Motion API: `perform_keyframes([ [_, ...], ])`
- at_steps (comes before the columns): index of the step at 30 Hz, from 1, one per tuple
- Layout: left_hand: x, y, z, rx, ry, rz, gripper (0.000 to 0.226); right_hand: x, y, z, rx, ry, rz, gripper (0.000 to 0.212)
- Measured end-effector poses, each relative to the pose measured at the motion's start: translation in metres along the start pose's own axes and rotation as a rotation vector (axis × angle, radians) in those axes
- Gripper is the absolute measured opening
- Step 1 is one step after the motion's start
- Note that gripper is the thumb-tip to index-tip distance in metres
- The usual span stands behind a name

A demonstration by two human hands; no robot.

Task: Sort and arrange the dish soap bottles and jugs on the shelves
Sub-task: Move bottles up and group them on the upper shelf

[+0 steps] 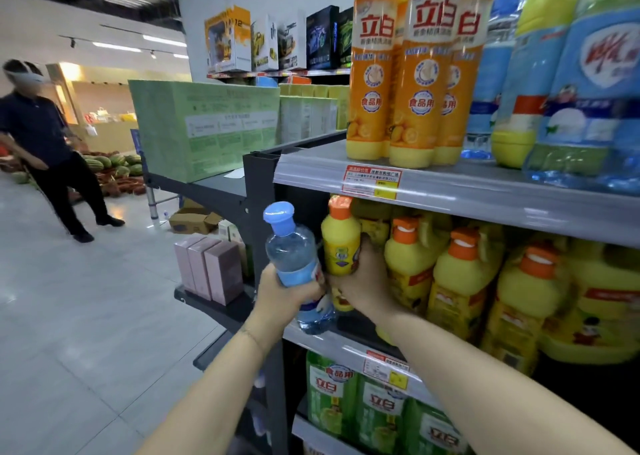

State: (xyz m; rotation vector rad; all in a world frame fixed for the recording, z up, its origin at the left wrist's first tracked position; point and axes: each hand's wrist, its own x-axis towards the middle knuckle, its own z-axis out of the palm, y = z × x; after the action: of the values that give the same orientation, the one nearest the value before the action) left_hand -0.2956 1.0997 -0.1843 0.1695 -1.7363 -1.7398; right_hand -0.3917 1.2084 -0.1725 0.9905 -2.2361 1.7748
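Open floor (86, 316) left of shelf end (261, 177)

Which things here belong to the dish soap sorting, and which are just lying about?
In the job: left hand holding the blue-capped bottle; right hand gripping the small yellow bottle; yellow jugs, orange bottles, green bottles on the shelves.

Lying about: green carton, toy boxes, pink boxes, watermelons, person in the aisle.

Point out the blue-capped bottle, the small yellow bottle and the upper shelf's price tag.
blue-capped bottle (292, 255): head view, clear shoulder below cap.
small yellow bottle (341, 241): head view, yellow shoulder.
price tag (372, 181): head view, its middle.
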Motion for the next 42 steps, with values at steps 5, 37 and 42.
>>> perform_keyframes([
  [5, -0.009, 0.042, -0.024, 0.03, -0.07, 0.036, 0.047, -0.04, -0.022, -0.028, -0.005, -0.083, -0.178, 0.062],
  [37, -0.013, 0.267, 0.319, -0.371, -0.497, 0.367, 0.042, -0.054, -0.165, -0.461, -0.771, 1.344, -0.272, 0.063],
  [42, -0.015, 0.265, 0.346, -0.317, -0.496, 0.349, 0.041, -0.048, -0.131, -0.506, -0.912, 1.292, -0.057, 0.062],
])
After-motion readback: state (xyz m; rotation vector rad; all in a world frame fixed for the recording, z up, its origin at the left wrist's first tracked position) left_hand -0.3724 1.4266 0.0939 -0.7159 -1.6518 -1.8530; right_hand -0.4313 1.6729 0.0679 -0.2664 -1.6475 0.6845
